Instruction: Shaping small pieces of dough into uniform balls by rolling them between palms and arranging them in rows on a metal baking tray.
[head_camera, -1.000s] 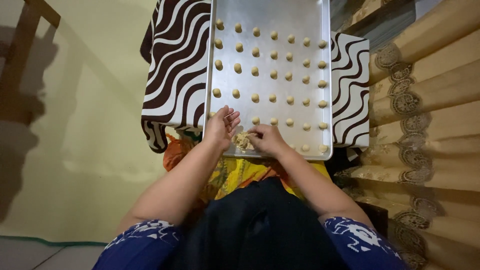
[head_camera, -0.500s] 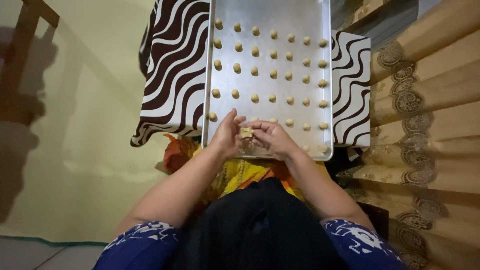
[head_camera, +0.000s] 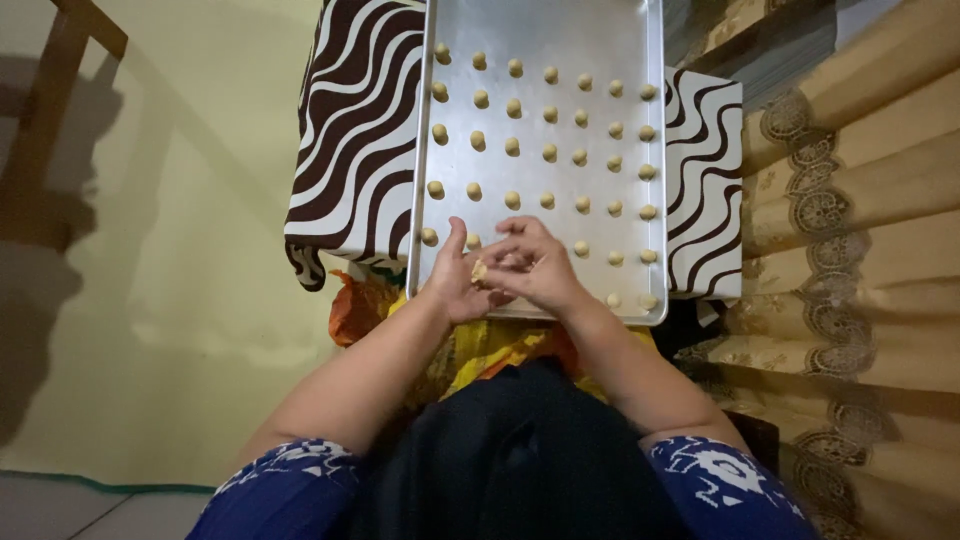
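Over the near edge of the shallow silver metal baking tray (head_camera: 540, 40), we are pinching a small pale dough ball (head_camera: 479, 270) between our left hand (head_camera: 458, 283) and right hand (head_camera: 535, 268), both pressed together.

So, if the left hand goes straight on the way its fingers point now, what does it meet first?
Probably the dough ball just past the left hand, on the metal tray. Depth is unclear, so the fingers could pass above it.

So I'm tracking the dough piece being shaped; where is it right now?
In the head view, the dough piece sits between the left hand and right hand, over the near edge of the metal tray, left of centre.
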